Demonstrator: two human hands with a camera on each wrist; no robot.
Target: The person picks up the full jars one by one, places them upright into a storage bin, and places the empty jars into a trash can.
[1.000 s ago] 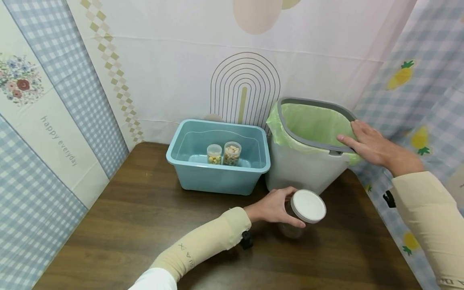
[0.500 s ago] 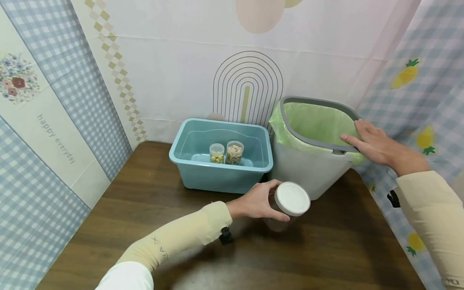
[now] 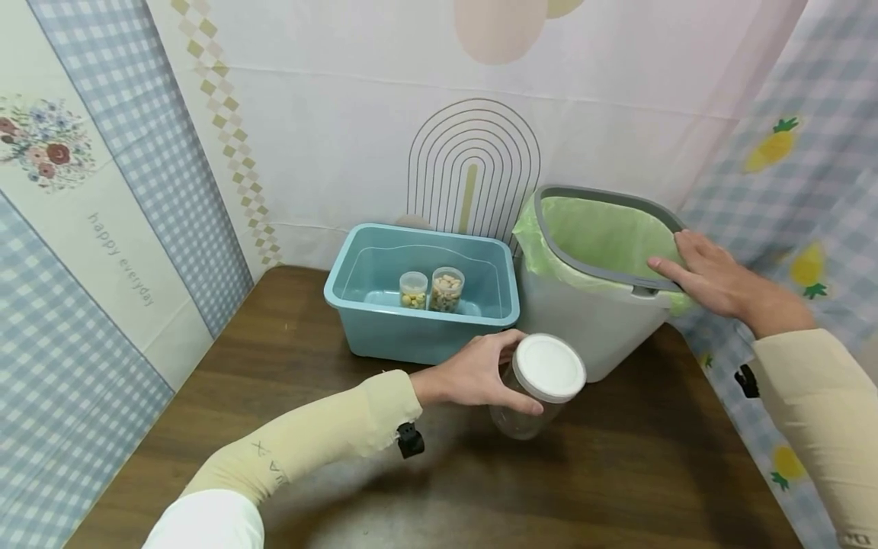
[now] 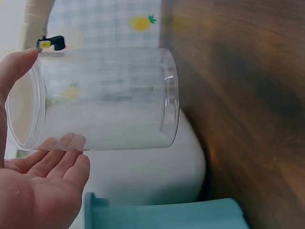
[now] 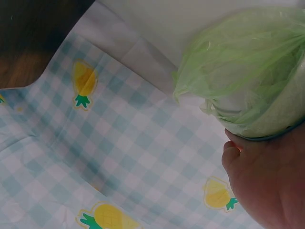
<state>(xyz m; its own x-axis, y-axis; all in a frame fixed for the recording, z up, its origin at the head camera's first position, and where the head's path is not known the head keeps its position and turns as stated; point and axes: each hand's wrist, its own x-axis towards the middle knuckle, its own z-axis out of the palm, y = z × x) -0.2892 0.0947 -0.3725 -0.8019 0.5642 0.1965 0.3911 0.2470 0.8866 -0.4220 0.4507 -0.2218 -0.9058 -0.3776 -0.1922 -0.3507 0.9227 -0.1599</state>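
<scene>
My left hand (image 3: 476, 374) grips a clear plastic jar (image 4: 109, 100) just below its white lid (image 3: 550, 367), thumb on one side and fingers on the other. Nothing shows inside the jar, whose base is close over the wooden table. Over at the right, my right hand (image 3: 716, 278) holds the grey rim of a trash bin (image 3: 572, 328) lined with a green bag (image 3: 607, 236). Its thumb reaches over the rim on the inner side, while in the right wrist view the fingers (image 5: 232, 155) curl against the outside below the liner's edge.
A blue plastic basin (image 3: 418, 335) stands left of the bin, at the back of the brown table (image 3: 309, 435). Inside it are two small clear cups, one with yellow pieces (image 3: 413, 297) and one with pale, nut-like pieces (image 3: 447, 290). Patterned cloth (image 3: 329, 145) hangs behind and at both sides.
My left hand has carried the jar left and slightly back, away from the front of the bin. The right hand stays on the bin's rim; the view has shifted a little.
</scene>
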